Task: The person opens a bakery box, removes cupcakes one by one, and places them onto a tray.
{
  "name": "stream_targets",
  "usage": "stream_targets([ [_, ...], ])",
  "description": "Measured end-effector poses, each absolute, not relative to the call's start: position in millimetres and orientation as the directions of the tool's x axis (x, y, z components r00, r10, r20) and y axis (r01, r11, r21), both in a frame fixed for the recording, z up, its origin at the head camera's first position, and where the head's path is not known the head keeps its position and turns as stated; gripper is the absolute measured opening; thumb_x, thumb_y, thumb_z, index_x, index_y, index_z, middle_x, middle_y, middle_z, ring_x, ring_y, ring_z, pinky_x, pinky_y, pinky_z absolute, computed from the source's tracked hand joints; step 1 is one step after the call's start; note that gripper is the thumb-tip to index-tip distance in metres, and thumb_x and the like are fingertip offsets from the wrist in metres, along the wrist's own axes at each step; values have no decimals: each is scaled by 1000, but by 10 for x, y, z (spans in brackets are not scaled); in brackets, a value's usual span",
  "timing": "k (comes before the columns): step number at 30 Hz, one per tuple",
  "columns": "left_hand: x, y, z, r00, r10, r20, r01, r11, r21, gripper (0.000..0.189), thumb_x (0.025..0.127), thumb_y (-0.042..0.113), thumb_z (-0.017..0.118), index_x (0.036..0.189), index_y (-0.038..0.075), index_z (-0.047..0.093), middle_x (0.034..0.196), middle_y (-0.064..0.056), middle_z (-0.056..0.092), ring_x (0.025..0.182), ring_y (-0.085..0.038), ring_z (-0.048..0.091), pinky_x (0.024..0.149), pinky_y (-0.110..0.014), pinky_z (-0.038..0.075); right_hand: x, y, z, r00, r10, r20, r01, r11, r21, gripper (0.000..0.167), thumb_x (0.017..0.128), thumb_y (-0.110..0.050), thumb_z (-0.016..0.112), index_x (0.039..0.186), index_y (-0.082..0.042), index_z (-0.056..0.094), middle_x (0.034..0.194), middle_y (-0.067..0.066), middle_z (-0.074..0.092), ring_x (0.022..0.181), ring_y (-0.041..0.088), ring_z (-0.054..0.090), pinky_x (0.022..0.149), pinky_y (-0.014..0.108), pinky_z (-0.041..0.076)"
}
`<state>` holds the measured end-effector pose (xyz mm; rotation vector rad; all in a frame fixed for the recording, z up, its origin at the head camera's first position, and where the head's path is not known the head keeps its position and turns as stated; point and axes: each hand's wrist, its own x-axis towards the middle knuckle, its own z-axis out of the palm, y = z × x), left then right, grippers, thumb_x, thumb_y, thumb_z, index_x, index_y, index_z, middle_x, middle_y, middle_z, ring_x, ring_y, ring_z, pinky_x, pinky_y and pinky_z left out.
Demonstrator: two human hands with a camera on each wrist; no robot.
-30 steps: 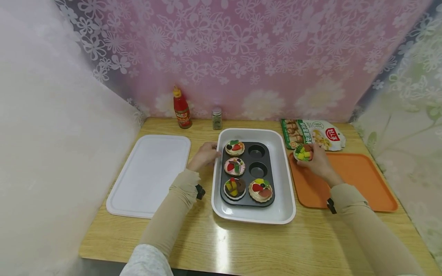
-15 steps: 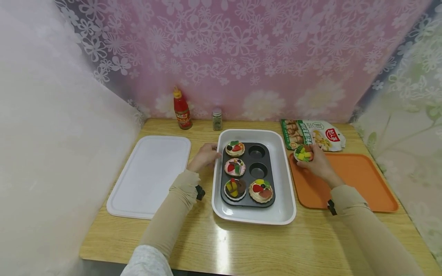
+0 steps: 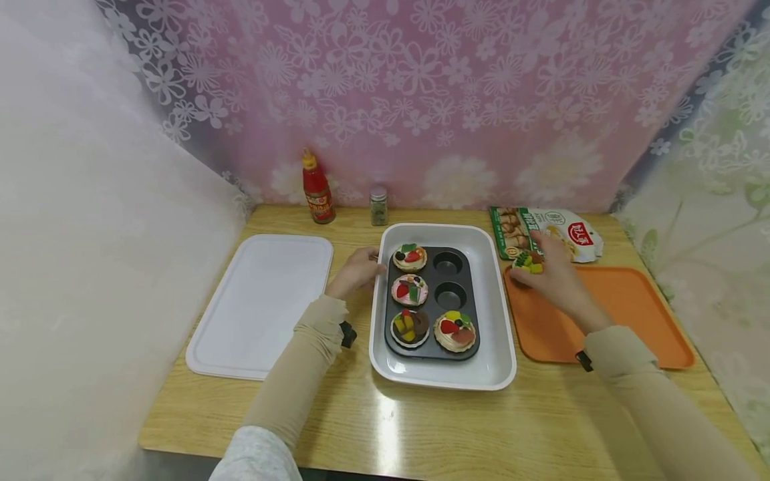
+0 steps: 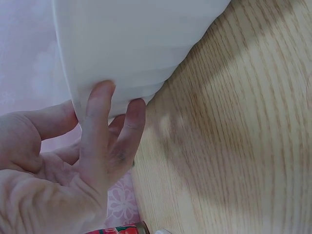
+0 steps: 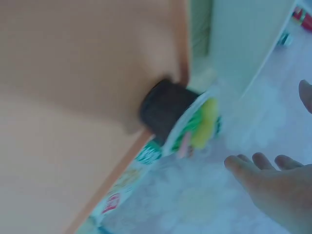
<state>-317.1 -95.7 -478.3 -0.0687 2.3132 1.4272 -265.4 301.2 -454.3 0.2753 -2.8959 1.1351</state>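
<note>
At centre frame a white basin (image 3: 494, 324) is holding a dark muffin tin (image 3: 430, 275). Right of it an orange tray (image 3: 625, 314) is lying. Just above that, a packet (image 3: 559, 220) is showing white Chinese characters, seemingly 好人家, on a red badge; the right hand (image 3: 556, 275) is partly covering its green panel's writing. That hand's thumb is standing well apart from its fingers. The left hand (image 3: 356, 272) is pinching the basin's left rim. At upper left a red bottle (image 3: 318, 194) is standing, its label being too small to read. A dark-cupped tart (image 5: 173, 114) is sitting at the tray's upper-left corner, clear of the right fingers.
</note>
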Motion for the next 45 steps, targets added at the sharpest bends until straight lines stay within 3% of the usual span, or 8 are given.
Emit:
stream_targets([
  [6,-3172,-963,-4793,-913,176,-368,-245,485,840,47,104,10,59,149,2,53,136,-22,63,101,-27,66,71,-36,62,-2539,2761,-4459,-977,-211,41,-181,708,-683,98,98,-29,77,167,0,14,166,33,26,152,53,29,121,72,28],
  [10,-3162,-962,-4802,-914,175,-367,-245,483,840,46,104,10,58,150,2,53,137,-21,63,102,-25,64,69,-30,59,-2463,2615,-4477,-964,-259,51,-225,704,-673,94,98,-27,78,166,-1,20,166,30,28,153,51,30,121,72,29],
  [20,-3163,-967,-4817,-905,180,-385,-271,452,850,45,104,12,60,148,2,55,138,-19,63,112,-27,65,85,-40,63,-2224,2338,-4605,-902,-429,55,-358,669,-651,84,93,-19,83,161,-6,36,162,22,41,149,45,39,120,69,34],
  [33,-3169,-969,-4835,-905,168,-391,-282,449,848,45,106,17,59,149,4,55,139,-17,63,118,-28,65,89,-39,61,-2011,2177,-4713,-828,-559,-30,-398,625,-671,84,93,-27,82,161,-7,36,163,21,40,149,43,41,119,68,37],
  [45,-3167,-986,-4857,-905,181,-384,-283,417,864,42,107,16,59,147,3,56,137,-18,65,116,-29,68,91,-40,61,-1897,2100,-4796,-767,-638,-70,-487,650,-582,73,91,-20,85,154,-7,50,156,20,49,137,40,56,107,59,51],
])
